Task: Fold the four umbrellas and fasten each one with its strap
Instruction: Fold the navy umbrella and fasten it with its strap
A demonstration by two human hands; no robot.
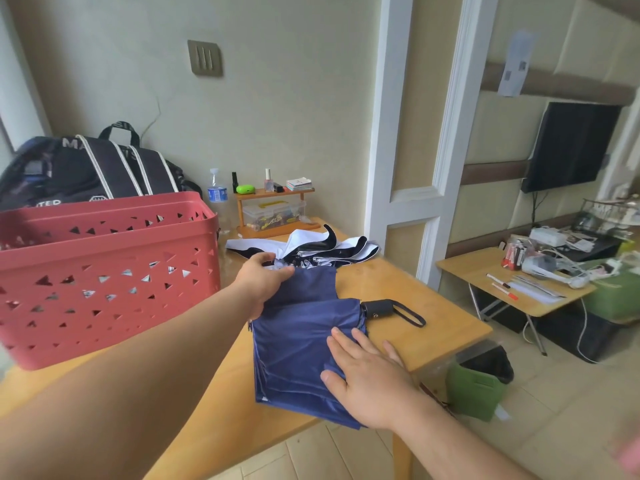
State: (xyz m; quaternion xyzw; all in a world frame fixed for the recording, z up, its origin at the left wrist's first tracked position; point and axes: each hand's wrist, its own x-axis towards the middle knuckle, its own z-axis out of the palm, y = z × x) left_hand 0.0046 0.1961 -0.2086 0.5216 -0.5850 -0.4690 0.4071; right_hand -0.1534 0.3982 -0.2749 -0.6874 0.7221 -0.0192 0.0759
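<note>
A navy blue umbrella point(298, 344) lies collapsed on the wooden table point(433, 306), its canopy loose and its black handle point(381, 309) with a wrist loop pointing right. My left hand point(263, 282) pinches a fold of the blue fabric at the canopy's far edge. My right hand point(367, 375) lies flat with straight fingers, pressing the near right part of the canopy. Behind it, a white and black umbrella point(322, 249) lies loosely spread on the table.
A red perforated basket point(104, 271) stands on the table's left, a dark bag point(86, 171) behind it. A water bottle point(216, 190) and a small wooden shelf point(277, 213) stand by the wall. A green bin point(479, 382) sits on the floor right of the table.
</note>
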